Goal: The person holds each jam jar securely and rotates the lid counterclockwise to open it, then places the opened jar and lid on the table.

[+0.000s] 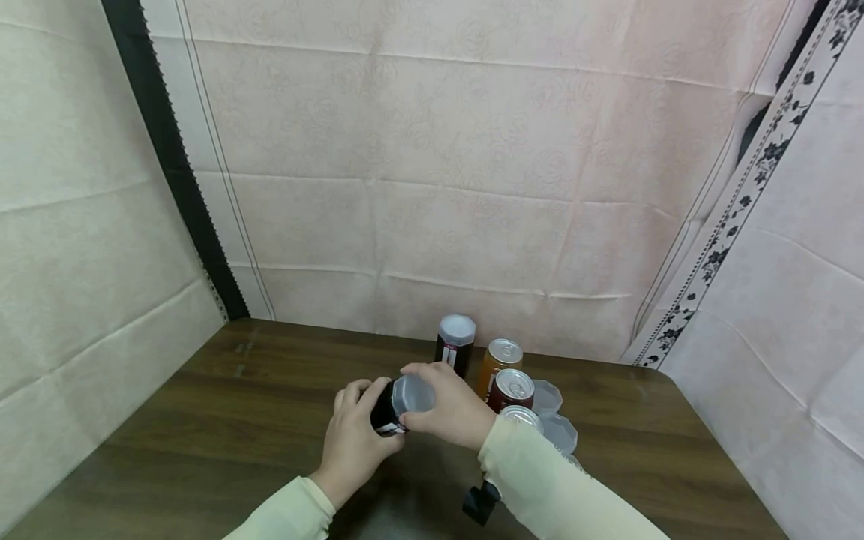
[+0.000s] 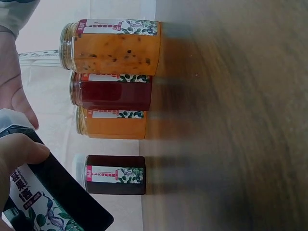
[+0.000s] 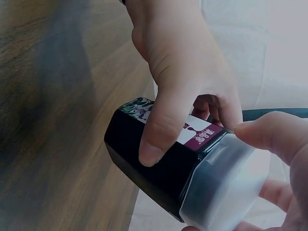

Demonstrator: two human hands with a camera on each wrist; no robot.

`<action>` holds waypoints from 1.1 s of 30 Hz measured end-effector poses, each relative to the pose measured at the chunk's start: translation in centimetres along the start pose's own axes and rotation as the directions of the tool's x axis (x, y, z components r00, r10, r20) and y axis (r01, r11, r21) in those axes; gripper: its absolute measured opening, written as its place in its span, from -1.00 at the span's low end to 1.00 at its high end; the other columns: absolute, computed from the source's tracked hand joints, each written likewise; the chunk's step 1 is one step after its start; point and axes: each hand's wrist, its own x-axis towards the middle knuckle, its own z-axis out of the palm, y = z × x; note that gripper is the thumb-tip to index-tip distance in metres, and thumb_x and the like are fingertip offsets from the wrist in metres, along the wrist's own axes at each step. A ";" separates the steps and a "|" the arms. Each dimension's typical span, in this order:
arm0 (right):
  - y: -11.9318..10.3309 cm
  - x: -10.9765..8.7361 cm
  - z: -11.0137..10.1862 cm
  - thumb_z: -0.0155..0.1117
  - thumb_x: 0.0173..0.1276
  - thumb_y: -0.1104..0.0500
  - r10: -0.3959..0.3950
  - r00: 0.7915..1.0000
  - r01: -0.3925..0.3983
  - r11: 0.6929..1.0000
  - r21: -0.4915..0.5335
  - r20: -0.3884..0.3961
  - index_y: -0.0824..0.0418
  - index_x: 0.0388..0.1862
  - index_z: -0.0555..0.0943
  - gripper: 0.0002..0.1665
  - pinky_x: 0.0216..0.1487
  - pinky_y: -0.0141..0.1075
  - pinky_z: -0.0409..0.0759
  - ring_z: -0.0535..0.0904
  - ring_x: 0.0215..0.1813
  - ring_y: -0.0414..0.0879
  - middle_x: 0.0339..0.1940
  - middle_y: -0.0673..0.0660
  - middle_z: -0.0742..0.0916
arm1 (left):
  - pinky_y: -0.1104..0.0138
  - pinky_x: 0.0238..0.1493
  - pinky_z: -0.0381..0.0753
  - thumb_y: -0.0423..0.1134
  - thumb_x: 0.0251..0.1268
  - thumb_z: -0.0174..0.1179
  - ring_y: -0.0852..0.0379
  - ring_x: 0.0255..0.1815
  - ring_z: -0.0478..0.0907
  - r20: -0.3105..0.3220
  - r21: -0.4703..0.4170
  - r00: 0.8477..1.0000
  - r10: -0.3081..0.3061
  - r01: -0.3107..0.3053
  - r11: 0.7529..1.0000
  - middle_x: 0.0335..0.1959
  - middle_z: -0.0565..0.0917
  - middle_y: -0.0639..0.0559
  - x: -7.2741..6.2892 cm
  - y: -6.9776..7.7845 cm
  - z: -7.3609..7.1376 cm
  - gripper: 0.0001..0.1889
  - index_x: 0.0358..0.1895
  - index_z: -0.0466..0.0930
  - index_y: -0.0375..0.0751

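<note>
My left hand grips a dark faceted jar with a floral label, tilted above the table; in the right wrist view its thumb lies along one side. My right hand holds the frosted translucent lid on the jar's end, thumb and fingers around its rim. In the left wrist view, three jars stand in a row with no frosted lids: an orange jar with dark seeds, a red jar and a plain orange jar. Beyond them stands another dark jar, its frosted lid on.
Several loose translucent lids, including one lid, lie on the brown wooden table right of the jars. A black piece shows beneath the right sleeve. Pale cloth hangs behind the table and along both sides.
</note>
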 end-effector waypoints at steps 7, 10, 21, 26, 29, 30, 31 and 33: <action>0.3 -0.1 0.1 0.40 0.14 0.13 -0.017 1.000 0.017 1.000 -0.006 -0.001 0.11 0.26 0.47 -0.33 -0.08 -0.08 0.58 0.50 -0.06 0.01 0.21 0.24 0.47 | 0.06 -0.20 0.55 -0.22 -0.33 0.53 -0.11 0.04 0.35 0.051 -0.027 0.998 -0.029 0.030 0.999 0.04 0.46 -0.11 0.0 0.1 -0.1 -0.23 0.19 0.52 -0.12; 0.4 -0.1 0.1 0.39 0.13 0.13 -0.015 1.000 0.015 1.000 -0.009 0.002 0.10 0.26 0.47 -0.33 -0.06 -0.10 0.58 0.49 -0.05 0.00 0.21 0.22 0.47 | 0.08 -0.19 0.55 -0.22 -0.31 0.53 -0.10 0.05 0.35 0.076 -0.041 0.996 -0.044 0.047 0.998 0.05 0.46 -0.11 0.0 0.1 -0.2 -0.22 0.20 0.51 -0.13; 1.0 -0.3 0.1 0.39 0.12 0.11 -0.022 1.000 0.023 1.000 -0.005 0.018 0.08 0.28 0.47 -0.31 -0.14 -0.16 0.57 0.48 -0.09 -0.04 0.17 0.19 0.48 | 0.13 -0.18 0.54 -0.20 -0.30 0.54 -0.07 0.04 0.35 0.132 -0.050 0.989 -0.062 0.069 0.996 0.04 0.47 -0.06 0.0 0.1 -0.2 -0.20 0.23 0.50 -0.16; 1.2 -0.4 -0.2 0.38 0.15 0.09 -0.017 1.000 0.016 1.000 0.001 0.024 0.07 0.30 0.46 -0.31 -0.16 -0.18 0.57 0.48 -0.10 -0.06 0.16 0.13 0.50 | 0.15 -0.21 0.53 -0.20 -0.30 0.53 -0.05 0.03 0.35 0.154 -0.052 0.986 -0.066 0.075 0.996 0.03 0.47 -0.06 0.2 0.4 -0.2 -0.19 0.24 0.49 -0.15; 1.4 -0.5 -0.4 0.39 0.15 0.10 -0.028 0.999 0.028 1.000 0.003 0.019 0.09 0.29 0.46 -0.32 -0.15 -0.16 0.57 0.48 -0.10 -0.05 0.16 0.13 0.51 | 0.16 -0.24 0.53 -0.21 -0.29 0.53 -0.05 0.04 0.35 0.178 -0.055 0.981 -0.071 0.082 0.995 0.04 0.47 -0.07 0.3 0.5 -0.2 -0.19 0.24 0.49 -0.15; 1.4 -0.5 -0.5 0.39 0.14 0.10 -0.032 0.999 0.032 0.999 0.006 0.018 0.10 0.29 0.47 -0.32 -0.15 -0.16 0.57 0.48 -0.09 -0.05 0.16 0.13 0.52 | 0.16 -0.25 0.52 -0.22 -0.28 0.53 -0.05 0.04 0.35 0.186 -0.057 0.980 -0.073 0.085 0.995 0.05 0.46 -0.07 0.3 0.5 -0.2 -0.19 0.25 0.48 -0.14; 1.5 -0.6 -0.5 0.39 0.14 0.10 -0.032 0.999 0.031 0.999 0.008 0.018 0.09 0.28 0.47 -0.32 -0.14 -0.16 0.57 0.48 -0.09 -0.05 0.16 0.13 0.52 | 0.16 -0.25 0.52 -0.22 -0.27 0.53 -0.05 0.04 0.35 0.195 -0.060 0.978 -0.076 0.089 0.994 0.05 0.46 -0.07 0.4 0.6 -0.2 -0.20 0.25 0.48 -0.14; 1.5 -0.6 -0.6 0.40 0.14 0.09 -0.031 0.999 0.031 0.999 0.011 0.019 0.09 0.28 0.47 -0.32 -0.14 -0.15 0.57 0.48 -0.09 -0.05 0.15 0.14 0.52 | 0.17 -0.26 0.53 -0.22 -0.26 0.53 -0.05 0.05 0.34 0.211 -0.067 0.974 -0.084 0.100 0.993 0.06 0.46 -0.07 0.4 0.6 -0.2 -0.20 0.25 0.48 -0.13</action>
